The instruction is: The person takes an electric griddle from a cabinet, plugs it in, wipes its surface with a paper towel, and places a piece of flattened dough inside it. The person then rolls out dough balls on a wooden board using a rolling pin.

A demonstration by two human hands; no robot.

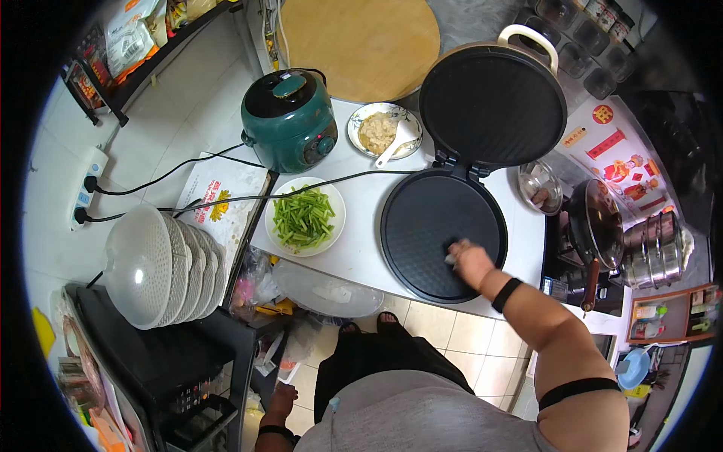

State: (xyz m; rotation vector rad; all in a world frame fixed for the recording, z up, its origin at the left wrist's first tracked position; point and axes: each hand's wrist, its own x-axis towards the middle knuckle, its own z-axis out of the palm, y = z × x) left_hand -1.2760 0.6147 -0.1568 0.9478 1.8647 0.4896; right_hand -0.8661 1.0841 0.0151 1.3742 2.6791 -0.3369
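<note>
The open electric griddle (429, 226) is lying on the white counter (360, 267), right of its middle, its lower plate facing up and its round lid (493, 105) standing raised on the hinge behind, cream handle on top. The right hand (470, 264) is reaching over the right side of the lower plate, its fingers curling together and pinching a small whitish wad against or just above the dark surface; whether it is touching cannot be told. The left hand (281, 401) is hanging low beside the person's body, well apart from the griddle, near a plastic bag (300, 343); its fingers seem to be bending loosely, and nothing is clearly showing in its grasp. Left of the griddle, a white plate (337, 230) is holding cut green stems (303, 218). Behind that plate, a green electric cooker (288, 124) is standing upright, and between the cooker and the raised lid a patterned bowl (413, 148) is holding a pale minced mixture (376, 133), with a white spoon (401, 140) leaning in it. A round wooden board (358, 45) is lying farther back. Right of the hinge, a clear bowl (539, 188) is sitting near a lidded wok (599, 226) and a metal steamer (654, 252). Stacked white colanders (143, 264) are resting at far left.
</note>
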